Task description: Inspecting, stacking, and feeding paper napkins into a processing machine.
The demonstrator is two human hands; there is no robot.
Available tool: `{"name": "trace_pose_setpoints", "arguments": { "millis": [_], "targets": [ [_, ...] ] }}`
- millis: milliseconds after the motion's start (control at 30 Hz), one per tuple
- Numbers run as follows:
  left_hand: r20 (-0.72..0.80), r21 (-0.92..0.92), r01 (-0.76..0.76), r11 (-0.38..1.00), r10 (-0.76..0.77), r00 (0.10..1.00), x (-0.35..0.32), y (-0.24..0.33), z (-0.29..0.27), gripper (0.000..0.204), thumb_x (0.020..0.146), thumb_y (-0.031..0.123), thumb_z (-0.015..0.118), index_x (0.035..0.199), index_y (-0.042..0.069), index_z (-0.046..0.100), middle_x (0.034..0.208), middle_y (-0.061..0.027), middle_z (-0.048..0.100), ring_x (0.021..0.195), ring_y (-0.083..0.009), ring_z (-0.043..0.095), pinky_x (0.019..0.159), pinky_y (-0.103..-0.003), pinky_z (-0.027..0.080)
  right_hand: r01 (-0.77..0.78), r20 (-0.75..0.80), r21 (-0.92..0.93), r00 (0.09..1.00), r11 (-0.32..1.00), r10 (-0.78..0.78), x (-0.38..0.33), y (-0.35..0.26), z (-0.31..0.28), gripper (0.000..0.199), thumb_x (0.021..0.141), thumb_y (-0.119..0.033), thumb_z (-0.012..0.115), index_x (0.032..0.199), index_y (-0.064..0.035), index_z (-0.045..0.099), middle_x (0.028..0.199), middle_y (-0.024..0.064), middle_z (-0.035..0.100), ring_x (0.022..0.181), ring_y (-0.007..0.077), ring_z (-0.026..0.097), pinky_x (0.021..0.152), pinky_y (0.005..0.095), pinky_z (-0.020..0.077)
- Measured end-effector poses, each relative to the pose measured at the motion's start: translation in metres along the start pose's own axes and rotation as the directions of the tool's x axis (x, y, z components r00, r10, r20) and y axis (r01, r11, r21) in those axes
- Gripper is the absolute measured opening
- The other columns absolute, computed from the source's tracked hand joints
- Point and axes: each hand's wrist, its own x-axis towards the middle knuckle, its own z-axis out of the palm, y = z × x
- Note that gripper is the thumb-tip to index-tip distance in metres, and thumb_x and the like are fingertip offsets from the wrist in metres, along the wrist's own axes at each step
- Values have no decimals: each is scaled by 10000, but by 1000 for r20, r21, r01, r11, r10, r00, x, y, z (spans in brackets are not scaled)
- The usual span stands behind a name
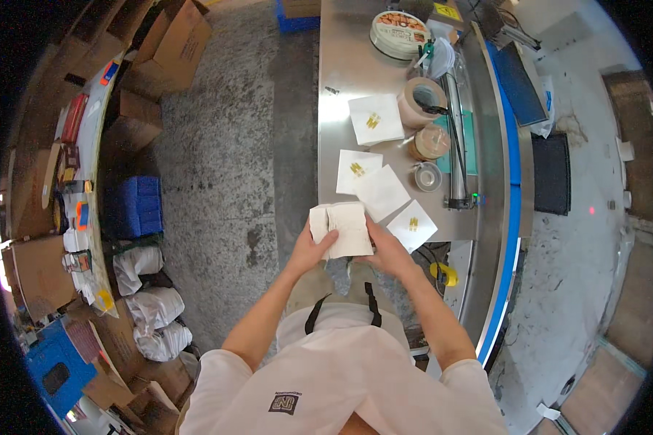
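Between both my hands is a thick, cream-white stack of folded paper napkins (348,225), held in front of my waist at the near left corner of the steel table. My left hand (313,248) grips its left side, the thumb lying over the top near a split between two parts of the stack. On the opposite side my right hand (386,251) is closed round the edge, its fingers partly hidden underneath. Just beyond lie several flat white squares: a plain one (382,193) and others with gold marks, such as the farthest square (376,120) and the nearest square (413,225).
On the steel table (348,65) stand a wide tape roll (421,101), a smaller tape roll (429,142), a clear cup (428,176) and a round tub (399,35). A long metal bar (455,145) runs along the right. Cardboard boxes (168,51) and white bags (156,308) line the left.
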Motion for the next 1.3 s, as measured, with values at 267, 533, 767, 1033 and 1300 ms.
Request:
{"name": "trace_pose_setpoints", "arguments": {
  "millis": [267,533,767,1033,1300],
  "targets": [
    [-7,161,27,987,-26,1000,-1,-4,1,614,908,285,679,1357,-34,408,1221,-133,597,1114,-189,572,952,-328,461,54,1,78,999,995,-54,3,-2,3,1047,662,-148,853,1493,-40,226,1337,213,513,1228,357,524,1006,407,445],
    [-33,100,-85,991,89,995,-4,11,39,564,985,281,548,1376,-71,344,1304,-178,525,1188,-254,525,1023,-366,399,-54,-10,528,998,848,69,15,10,47,731,911,-261,613,1491,-13,244,1415,135,443,1307,252,435,1075,361,358],
    [96,715,-144,684,108,990,-53,112,67,940,918,549,540,1492,-72,130,1489,-434,70,1411,-561,52,1147,-568,141,10,-72,957,976,289,205,8,7,36,717,978,-584,403,1432,-31,361,1357,114,517,1239,242,513,1041,384,420],
    [-49,514,-198,834,259,965,-48,209,30,958,833,308,730,1517,-22,147,1512,-253,312,1403,-311,323,1137,-402,275,81,-44,971,985,-223,165,12,-47,-14,796,956,-658,306,1482,-60,297,1456,125,437,1325,288,444,1114,454,345],
    [180,-89,-22,996,38,983,-15,192,26,992,852,252,737,1536,2,64,1436,-185,441,1290,-232,454,1093,-359,327,0,2,998,1000,61,-25,5,-42,-38,781,967,-629,318,1478,-40,291,1459,136,429,1327,276,443,1099,426,369]
  ]
}}
